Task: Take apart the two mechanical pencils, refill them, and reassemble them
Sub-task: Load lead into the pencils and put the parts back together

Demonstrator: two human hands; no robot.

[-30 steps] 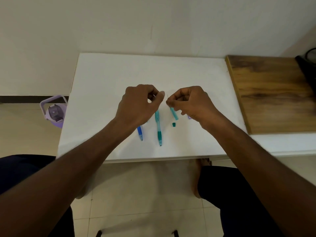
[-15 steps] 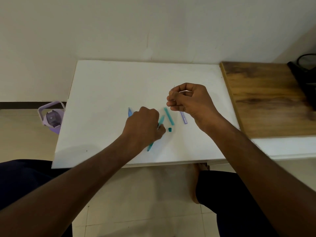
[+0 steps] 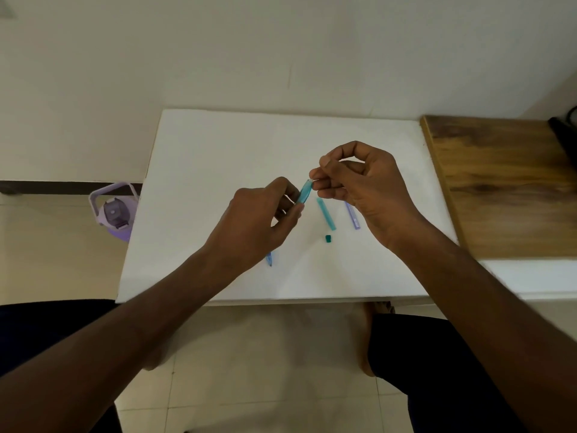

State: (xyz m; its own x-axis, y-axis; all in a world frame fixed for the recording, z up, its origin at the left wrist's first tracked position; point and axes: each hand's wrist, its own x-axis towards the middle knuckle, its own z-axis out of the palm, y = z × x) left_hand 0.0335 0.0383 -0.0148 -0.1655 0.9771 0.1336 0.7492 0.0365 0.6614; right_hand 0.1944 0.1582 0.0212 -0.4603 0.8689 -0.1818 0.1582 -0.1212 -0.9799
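1. Teal pencil barrel [image 3: 303, 191]: held up off the table, tilted, open end toward the R hand. L hand [image 3: 259, 220] has its fingers curled round the lower part; tip end hidden behind the hand.
2. R hand [image 3: 356, 182]: thumb + forefinger pinched tight at the barrel mouth. Prob. a lead between them, too thin to see, so can't tell.
3. Handling, judged: barrel light, stiff, smooth plastic, apt to roll or slip; grip mid-body. Leads brittle; pinch lightly, feed straight.
4. Loose parts on the white table [image 3: 218, 151]: teal tube [image 3: 325, 213], small teal cap [image 3: 328, 239], purple lead case [image 3: 352, 215] partly under the R hand. Blue pencil [image 3: 269, 259] lies mostly hidden below the L hand.
5. Room: wood board [image 3: 499, 189] at right, touching the table; purple bottle [image 3: 114, 212] on the tiled floor at left; plain wall behind.
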